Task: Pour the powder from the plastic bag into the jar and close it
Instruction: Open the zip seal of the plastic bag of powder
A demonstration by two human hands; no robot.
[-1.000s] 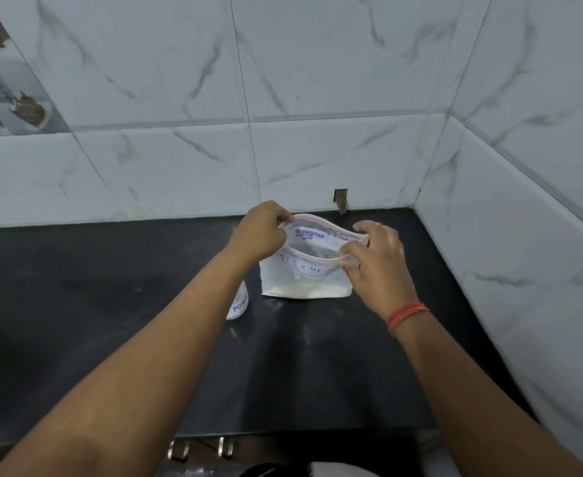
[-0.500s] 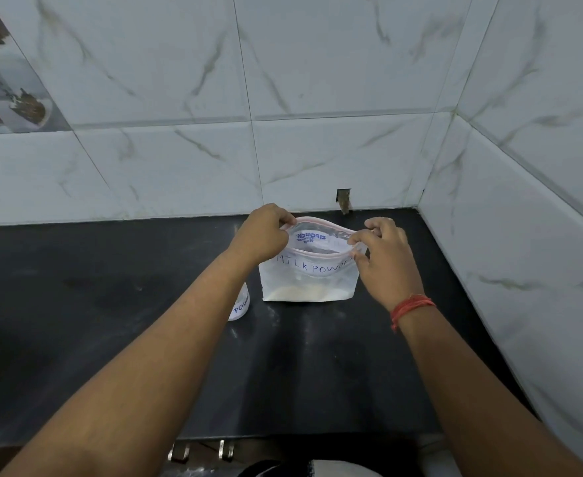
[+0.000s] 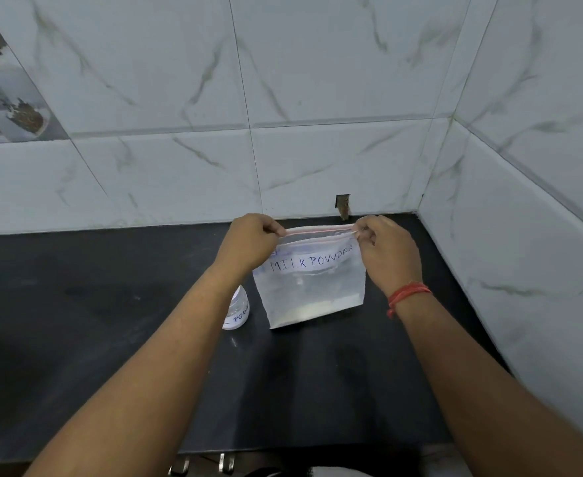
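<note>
A clear zip plastic bag (image 3: 312, 287) marked "MILK POWDER" stands upright on the black counter (image 3: 111, 321), with a thin layer of white powder at its bottom. My left hand (image 3: 248, 244) pinches the top left corner of the bag's red zip strip. My right hand (image 3: 388, 253) pinches the top right corner. The strip is pulled straight and flat between them. A small clear jar (image 3: 237, 309) with a handwritten label stands just left of the bag, mostly hidden behind my left forearm; its top is not visible.
White marble-look tiled walls close the counter at the back and on the right, forming a corner (image 3: 420, 208). A small dark notch (image 3: 342, 205) sits in the back wall behind the bag. Metal handles (image 3: 202, 464) show below the counter's front edge.
The bag's mouth was spread open in a wide oval; now my hands have pulled its top corners apart, so the mouth is stretched flat and straight. The bag sits taller and more upright.
</note>
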